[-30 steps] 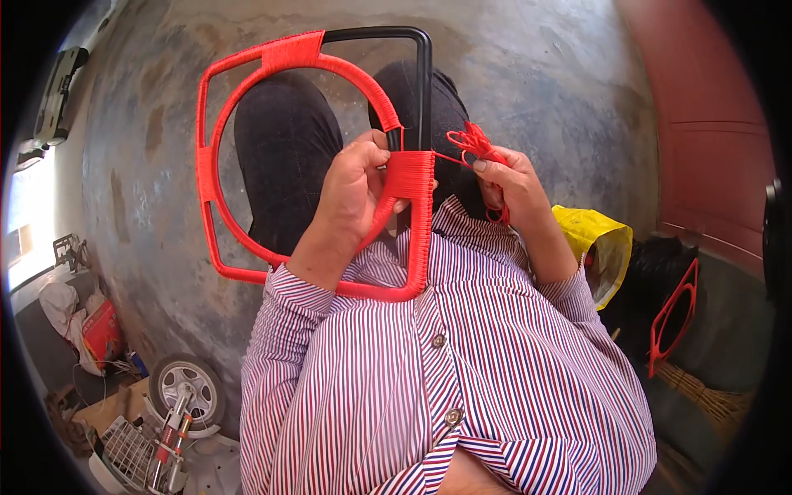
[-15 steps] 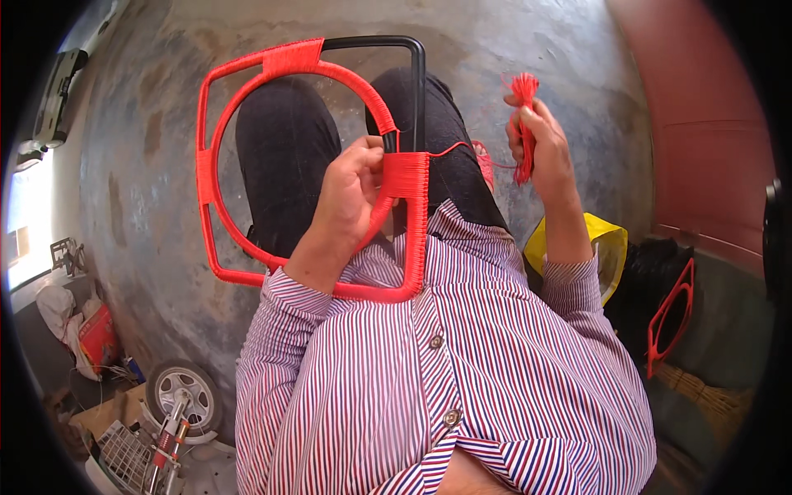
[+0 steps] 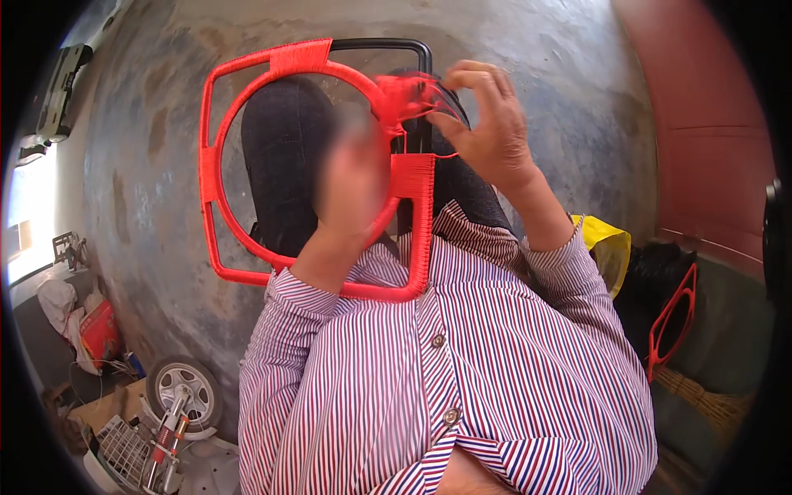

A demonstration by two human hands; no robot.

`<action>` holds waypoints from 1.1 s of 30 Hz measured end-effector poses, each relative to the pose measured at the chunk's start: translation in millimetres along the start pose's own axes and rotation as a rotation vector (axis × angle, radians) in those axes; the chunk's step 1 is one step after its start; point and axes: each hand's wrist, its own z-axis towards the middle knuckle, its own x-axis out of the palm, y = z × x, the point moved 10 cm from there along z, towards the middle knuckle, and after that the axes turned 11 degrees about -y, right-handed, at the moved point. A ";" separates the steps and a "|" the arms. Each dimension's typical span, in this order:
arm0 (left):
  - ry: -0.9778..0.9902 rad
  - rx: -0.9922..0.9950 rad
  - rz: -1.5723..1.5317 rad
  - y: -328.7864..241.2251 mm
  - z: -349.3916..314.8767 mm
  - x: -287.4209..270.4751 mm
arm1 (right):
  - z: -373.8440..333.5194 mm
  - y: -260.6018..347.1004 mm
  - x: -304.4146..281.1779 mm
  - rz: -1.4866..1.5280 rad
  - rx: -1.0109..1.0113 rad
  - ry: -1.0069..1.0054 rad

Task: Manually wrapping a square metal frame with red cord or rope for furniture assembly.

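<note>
A black tubular frame [image 3: 374,44], rounded-square with an inner ring, lies across my lap. Red cord wraps most of it; the upper right corner and a short bit of ring are bare black. My left hand [image 3: 353,177] is inside the ring by its right side, smeared by motion, so its fingers are unclear. A bundle of red cord [image 3: 400,97], also blurred, is over the bare gap between ring and outer bar. Just right of it, my right hand [image 3: 492,132] has its fingers apart, with loose strands near the fingertips. A wrapped red block [image 3: 410,175] joins ring and bar below.
A yellow bag [image 3: 609,247] and a black plastic bag [image 3: 660,272] stand at the right, beside another red frame [image 3: 667,330]. A wheel [image 3: 186,394] and a white wire basket [image 3: 128,454] are at the lower left. A dark red door [image 3: 701,132] borders the right.
My right hand has come left from beside my knee to the frame and its fingers have opened. The cord bundle has moved left onto the frame. My left hand has moved slightly upward.
</note>
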 end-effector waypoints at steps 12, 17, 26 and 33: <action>0.181 -0.272 -0.227 8.3 -14.3 25.4 | -56.2 -18.1 26.8 0.321 0.426 0.352; 0.154 -0.321 -0.258 9.6 -13.5 25.6 | -49.2 -47.1 -15.9 1.170 0.767 0.129; 0.171 -0.288 -0.312 1.6 -15.3 31.7 | -42.5 -150.3 -174.5 1.427 0.937 -0.274; 0.263 -0.247 -0.292 -0.7 -17.9 35.3 | -82.3 -114.2 -59.8 1.247 1.148 -0.083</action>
